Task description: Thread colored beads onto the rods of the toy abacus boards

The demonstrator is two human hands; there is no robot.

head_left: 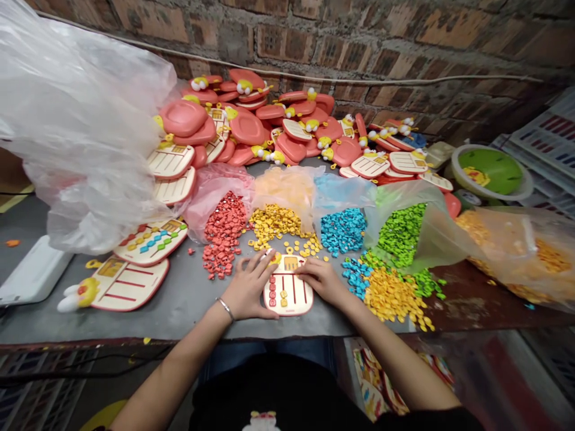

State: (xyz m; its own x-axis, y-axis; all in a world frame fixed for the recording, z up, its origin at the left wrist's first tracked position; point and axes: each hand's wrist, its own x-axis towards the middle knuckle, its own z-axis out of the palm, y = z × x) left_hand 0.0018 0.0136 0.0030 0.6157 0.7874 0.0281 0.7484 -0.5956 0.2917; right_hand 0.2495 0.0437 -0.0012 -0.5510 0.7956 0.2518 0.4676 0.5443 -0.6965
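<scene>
- A cream board (pixel 299 303) is laid flat on the tabletop (pixel 197 317), at the near edge, directly in front of the person.
- Its long axis is pointed away from the body; the printed near edge is turned toward the person, and the yellow window (pixel 291 263) is set at the far end.
- The dark grooves are run along that same axis; the leftmost is filled with four red pieces (pixel 272 291), and two yellow pieces (pixel 283 298) are seated at the near end of the next.
- The board's left side is spanned by the left hand (pixel 248 290): its fingers are spread over the far-left corner, the thumb is pressed at the near-left one, and the board is clamped between them.
- The fingers of the right hand (pixel 326 280) are drawn close together at the board's far-right part; whether anything is pinched cannot be told.
- Beyond, a red pile (pixel 220 233), a yellow pile (pixel 275 221), a blue pile (pixel 344 230) and a green pile (pixel 402 233) are spilled from plastic bags.
- Beside the right forearm, an orange-yellow pile (pixel 393 293) is heaped.
- To the left, a filled board (pixel 153 254) is overlapped with a bare-grooved board (pixel 135 293).
- Against the brick wall (pixel 381 36), many red-backed boards (pixel 247 129) are stacked.
</scene>
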